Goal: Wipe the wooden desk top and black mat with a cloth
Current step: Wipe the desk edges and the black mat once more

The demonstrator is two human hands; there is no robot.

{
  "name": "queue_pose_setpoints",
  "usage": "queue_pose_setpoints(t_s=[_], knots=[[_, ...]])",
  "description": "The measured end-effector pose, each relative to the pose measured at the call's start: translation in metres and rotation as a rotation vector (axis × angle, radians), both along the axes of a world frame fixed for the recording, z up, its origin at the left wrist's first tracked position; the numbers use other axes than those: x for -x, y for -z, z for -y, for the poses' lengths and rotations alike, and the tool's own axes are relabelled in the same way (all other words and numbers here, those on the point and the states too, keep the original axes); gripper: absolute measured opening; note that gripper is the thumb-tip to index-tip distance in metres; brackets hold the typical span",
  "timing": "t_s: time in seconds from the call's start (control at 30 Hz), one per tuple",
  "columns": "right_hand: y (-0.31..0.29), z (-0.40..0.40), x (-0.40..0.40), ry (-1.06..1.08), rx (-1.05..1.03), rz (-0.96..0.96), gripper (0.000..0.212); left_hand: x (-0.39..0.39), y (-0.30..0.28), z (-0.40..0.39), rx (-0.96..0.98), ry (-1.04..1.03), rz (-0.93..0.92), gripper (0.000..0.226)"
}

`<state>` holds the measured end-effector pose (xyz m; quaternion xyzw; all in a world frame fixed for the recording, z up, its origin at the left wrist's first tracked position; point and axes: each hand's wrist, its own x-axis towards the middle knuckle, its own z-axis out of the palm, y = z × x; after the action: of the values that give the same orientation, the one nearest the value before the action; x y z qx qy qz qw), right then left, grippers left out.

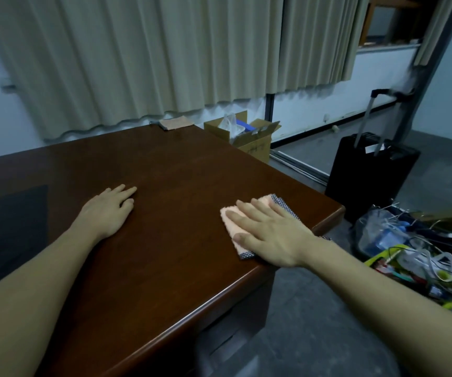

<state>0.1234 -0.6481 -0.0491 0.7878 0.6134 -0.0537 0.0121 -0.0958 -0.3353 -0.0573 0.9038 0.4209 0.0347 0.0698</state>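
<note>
Cloth [249, 221] under flat right hand [271, 235]; left hand [108, 210] flat on desk [170, 170].

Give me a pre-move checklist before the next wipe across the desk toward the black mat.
1. Cloth flat under the right hand: ok.
2. Left hand resting on the desk top, clear of the cloth: ok.
3. Bare wood between cloth and black mat: ok.
4. Cloth near the desk's right edge, may slip off: not ok.
5. Second cloth parked at the far corner: ok.
6. Cloth damp or clean: cannot tell.
</note>
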Motion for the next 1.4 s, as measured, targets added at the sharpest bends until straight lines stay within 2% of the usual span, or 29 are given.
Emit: queue_pose_setpoints(t_s=[0.07,0.13,0.17,0.27,0.3,0.4,0.57,0.67,0.73,0.87,0.97,1.07,1.17,1.23,1.3,1.4], knots=[[-0.002,0.013,-0.019,0.013,-0.002,-0.014,0.073,0.001,0.0,0.0,0.0,-0.003,0.005,0.05],[-0.004,0.026,-0.054,0.129,-0.015,0.004,0.102,0.001,0.0,0.002,0.0,0.0,0.004,0.05],[-0.004,0.029,-0.07,0.209,-0.025,0.009,0.106,0.001,-0.001,0.003,0.0,0.001,0.003,0.05],[0.0,0.021,-0.091,0.347,0.031,0.048,0.068,0.002,-0.003,0.005,-0.014,-0.008,0.001,0.05],[0.001,0.014,-0.087,0.357,0.049,0.035,0.063,0.002,-0.004,0.007,-0.013,-0.007,0.0,0.05],[-0.003,-0.018,-0.046,0.284,0.103,-0.009,0.062,0.002,-0.006,0.011,-0.022,-0.001,-0.005,0.05],[-0.008,-0.057,0.062,-0.079,0.098,-0.019,0.063,0.003,-0.005,0.01,-0.015,-0.004,0.013,0.05],[-0.01,-0.057,0.056,-0.175,0.091,-0.058,0.063,0.003,-0.006,0.012,-0.009,-0.008,0.033,0.05],[-0.013,-0.059,0.021,-0.092,0.082,-0.075,0.063,0.005,-0.007,0.014,0.005,-0.002,0.068,0.049],[-0.01,-0.082,-0.046,0.205,0.081,-0.042,0.063,0.019,-0.014,0.021,-0.057,-0.019,0.238,0.041],[-0.008,-0.125,-0.042,0.278,0.102,-0.033,0.064,0.046,-0.018,0.019,-0.097,-0.044,0.268,0.037],[-0.013,-0.169,0.019,0.119,0.111,-0.035,0.064,0.085,-0.017,0.009,-0.098,-0.068,0.23,0.036],[-0.013,-0.183,0.1,-0.175,0.11,-0.028,0.064,0.119,-0.012,0.004,-0.054,-0.125,0.185,0.037],[-0.009,-0.176,0.125,-0.351,0.097,-0.019,0.062,0.132,-0.006,0.004,-0.041,-0.147,0.218,0.037],[-0.009,-0.167,0.113,-0.435,0.098,-0.053,0.062,0.137,-0.007,0.005,-0.031,-0.146,0.262,0.038],[-0.013,-0.167,0.048,-0.31,0.107,-0.051,0.067,0.142,-0.014,0.007,-0.041,-0.119,0.255,0.038]])
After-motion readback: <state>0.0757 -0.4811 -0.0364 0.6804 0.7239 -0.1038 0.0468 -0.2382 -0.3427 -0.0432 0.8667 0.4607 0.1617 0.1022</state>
